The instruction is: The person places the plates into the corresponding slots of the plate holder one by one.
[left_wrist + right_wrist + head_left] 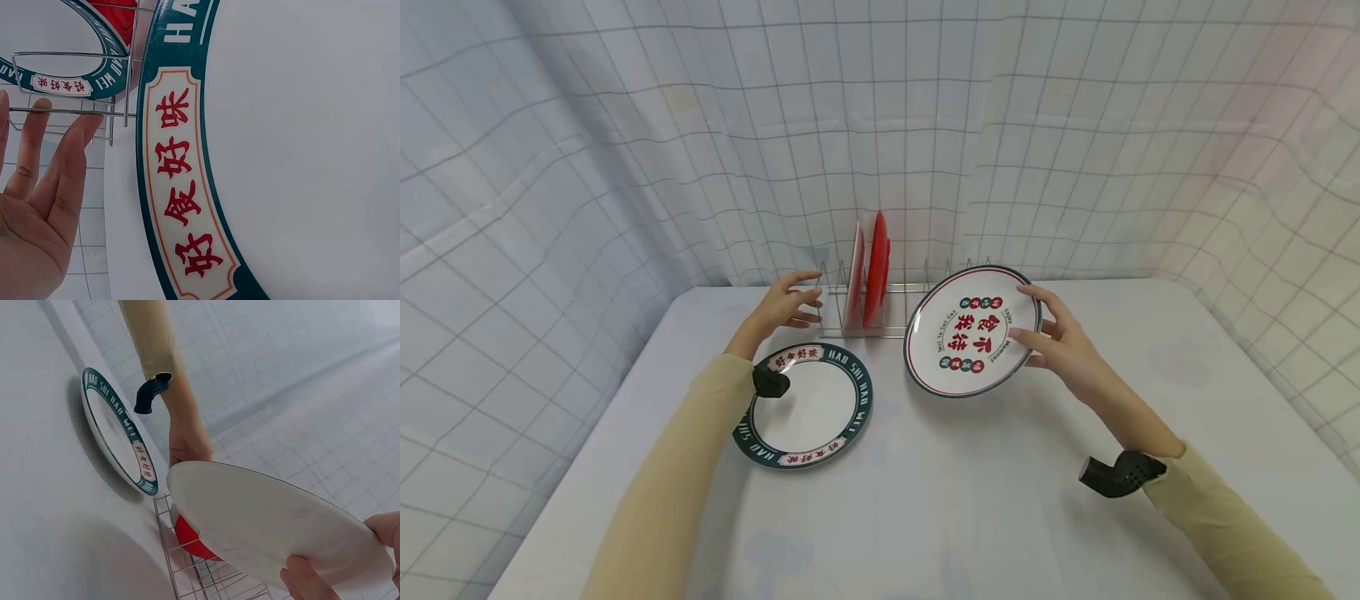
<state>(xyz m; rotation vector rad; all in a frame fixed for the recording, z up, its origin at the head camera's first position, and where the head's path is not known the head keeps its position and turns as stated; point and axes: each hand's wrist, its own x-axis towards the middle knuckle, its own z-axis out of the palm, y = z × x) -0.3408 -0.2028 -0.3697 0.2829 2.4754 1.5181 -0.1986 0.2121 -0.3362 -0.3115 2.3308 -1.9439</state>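
My right hand grips the right edge of an oval white plate with red and teal lettering, thumb on its face and fingers behind. The plate is tilted, in front of the right part of a wire dish rack; its plain underside shows in the right wrist view. At the rack's left end is my left hand, its fingers loosely extended with tips right at the wire. Below that hand lies a round plate with a dark green lettered rim, partly hidden by the left wrist.
In the rack's left half stand a white plate and red dishes on edge. A white gridded curtain hangs close behind the rack and along both sides of the white table.
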